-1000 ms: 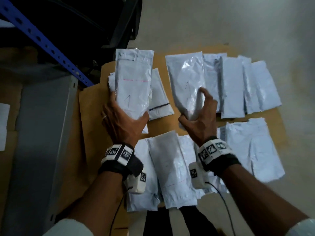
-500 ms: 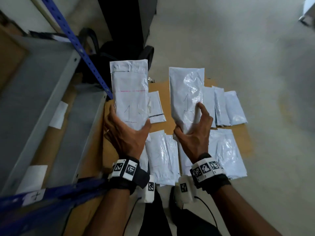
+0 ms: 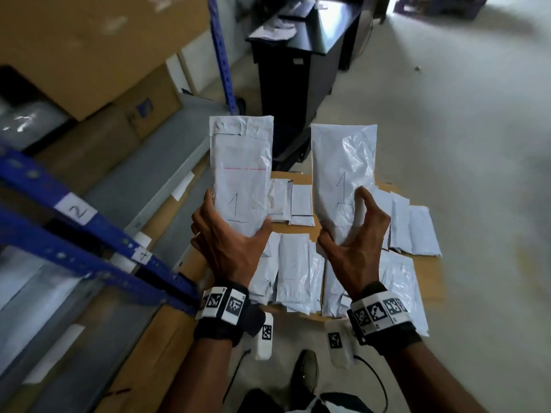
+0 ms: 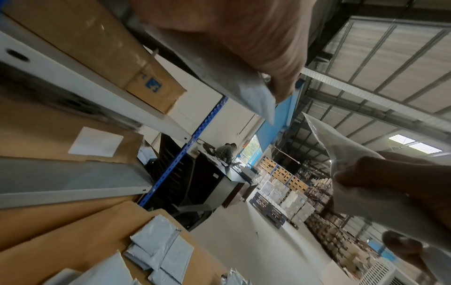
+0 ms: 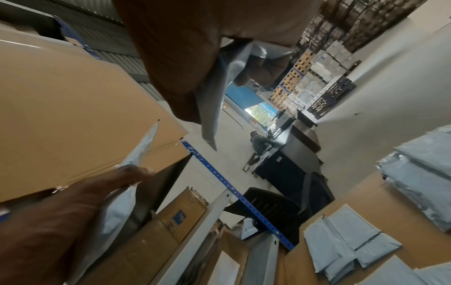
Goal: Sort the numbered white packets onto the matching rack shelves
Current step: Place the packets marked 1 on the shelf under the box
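My left hand (image 3: 229,236) grips the lower end of a white packet (image 3: 241,171) marked 1, held upright. My right hand (image 3: 354,234) grips a second white packet (image 3: 343,174), also marked 1, beside it. Both packets hang above the floor, clear of the others. In the left wrist view the left packet (image 4: 244,90) runs under my thumb. The right wrist view shows the right packet (image 5: 219,92) pinched between thumb and fingers. The rack (image 3: 98,236) with blue beams stands at the left, with labels 2 (image 3: 78,210) and 4 (image 3: 144,255) on the beams.
Several more white packets (image 3: 293,269) lie on a brown cardboard sheet (image 3: 429,281) on the floor below my hands. Cardboard boxes (image 3: 98,49) fill the rack's shelves. A black cabinet (image 3: 301,64) stands beyond. A person sits at a desk far off.
Both hands have lifted their packets up from the floor pile, and my view has risen, bringing the rack's labelled beams and the room into sight.
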Demonstrator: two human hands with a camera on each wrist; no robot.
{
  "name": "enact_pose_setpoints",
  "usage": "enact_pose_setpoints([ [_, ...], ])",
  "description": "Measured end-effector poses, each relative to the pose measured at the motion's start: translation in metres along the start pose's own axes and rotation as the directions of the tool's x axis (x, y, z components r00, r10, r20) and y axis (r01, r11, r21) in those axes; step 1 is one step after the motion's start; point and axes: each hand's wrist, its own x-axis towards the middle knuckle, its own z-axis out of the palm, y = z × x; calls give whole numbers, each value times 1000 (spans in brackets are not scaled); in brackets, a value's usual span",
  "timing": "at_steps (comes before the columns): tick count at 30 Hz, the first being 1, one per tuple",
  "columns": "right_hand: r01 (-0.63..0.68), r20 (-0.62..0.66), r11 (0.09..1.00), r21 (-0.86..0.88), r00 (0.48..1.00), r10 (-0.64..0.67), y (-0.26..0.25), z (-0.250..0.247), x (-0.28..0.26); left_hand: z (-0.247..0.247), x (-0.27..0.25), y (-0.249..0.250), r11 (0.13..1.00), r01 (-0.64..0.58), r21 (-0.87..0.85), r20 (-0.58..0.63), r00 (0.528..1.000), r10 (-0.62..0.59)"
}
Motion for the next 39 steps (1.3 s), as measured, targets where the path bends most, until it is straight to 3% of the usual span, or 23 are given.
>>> enact_pose_setpoints([
  [9,85,45,996,38,995,-86,-72,9,-86,-125,-45,-50,1000,-21,16,-146,989,24],
  [16,167,102,985,41,980,-170,-119,24,-191,-221,-117,-120,993,81,88,-176,982,-64],
  [22,223,188,970,97,953,-238,-152,54,-240,-288,-144,-157,983,142,117,-240,964,-111],
  [27,256,255,955,146,923,-287,-175,81,-258,-326,-147,-185,970,210,120,-298,940,-167],
  [39,176,438,940,291,849,-295,-196,180,-280,-374,-139,-247,905,367,214,-411,874,-258],
])
